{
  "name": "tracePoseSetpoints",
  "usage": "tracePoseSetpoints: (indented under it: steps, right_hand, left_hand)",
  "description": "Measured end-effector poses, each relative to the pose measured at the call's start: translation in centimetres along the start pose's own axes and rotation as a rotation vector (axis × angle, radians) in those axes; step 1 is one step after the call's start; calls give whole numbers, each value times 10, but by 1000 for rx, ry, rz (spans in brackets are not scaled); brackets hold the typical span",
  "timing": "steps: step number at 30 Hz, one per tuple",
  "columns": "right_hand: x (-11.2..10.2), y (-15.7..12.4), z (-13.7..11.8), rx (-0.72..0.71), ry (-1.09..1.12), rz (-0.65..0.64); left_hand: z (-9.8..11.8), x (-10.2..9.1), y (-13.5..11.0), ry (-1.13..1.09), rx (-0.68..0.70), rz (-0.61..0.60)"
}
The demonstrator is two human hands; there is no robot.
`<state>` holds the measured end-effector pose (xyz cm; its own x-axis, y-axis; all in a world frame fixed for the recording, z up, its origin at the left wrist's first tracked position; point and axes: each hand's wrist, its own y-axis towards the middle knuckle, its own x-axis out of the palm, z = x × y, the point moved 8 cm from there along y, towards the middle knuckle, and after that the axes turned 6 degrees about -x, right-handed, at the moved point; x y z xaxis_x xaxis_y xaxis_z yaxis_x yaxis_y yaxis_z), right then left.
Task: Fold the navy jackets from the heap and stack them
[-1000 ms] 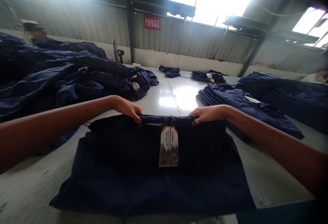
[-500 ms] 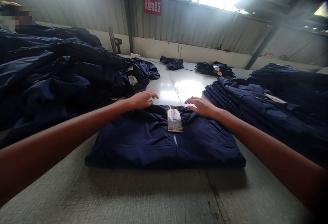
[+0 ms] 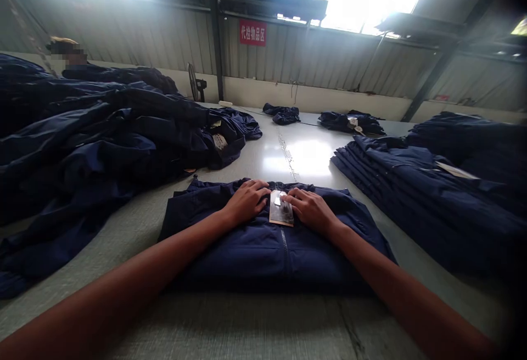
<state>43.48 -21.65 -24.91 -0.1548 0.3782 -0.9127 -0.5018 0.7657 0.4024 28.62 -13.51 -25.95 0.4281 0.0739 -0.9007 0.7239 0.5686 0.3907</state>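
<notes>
Grey tabletop (image 3: 247,327) holds a navy zip-front jacket (image 3: 247,256), seemingly folded already, under the left hand (image 3: 247,201), loosely spread, and right hand (image 3: 310,209), fingers at the hang tag (image 3: 281,216), pinch unclear; the rumpled garment heap (image 3: 102,146) looks unfolded, the garment stack (image 3: 391,173) folded

On the surface (image 3: 247,324), front and centre, a jacket (image 3: 242,256), with a tag (image 3: 281,216) on top. On the jacket, left of the tag, left fingers (image 3: 260,185); on its right half, reaching over the tag's edge, right fingers (image 3: 295,201). To the left, a pile of clothes (image 3: 102,129); to the right, a stack of clothes (image 3: 403,184). Farther back, between these, two bundles (image 3: 282,114) side by side. Behind the pile, a fan (image 3: 193,82).
</notes>
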Motion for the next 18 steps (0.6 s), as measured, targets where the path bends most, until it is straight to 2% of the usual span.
tracePoseSetpoints:
  steps: [5, 10, 12, 14, 18]
  right_hand:
    - [-6, -5, 9, 114, 83, 122]
    - [-10, 10, 1, -5, 112, 73]
    - [-10, 23, 9, -13, 194, 52]
    - [-13, 39, 33, 109, 319, 106]
    - [-4, 63, 103, 604, 793, 341]
  left_hand:
    - [3, 1, 1, -19, 20, -25]
    - [5, 2, -1, -8, 32, -19]
    - [5, 2, -1, -6, 36, -15]
    - [5, 1, -1, 0, 38, -1]
    - [7, 0, -1, 18, 61, 27]
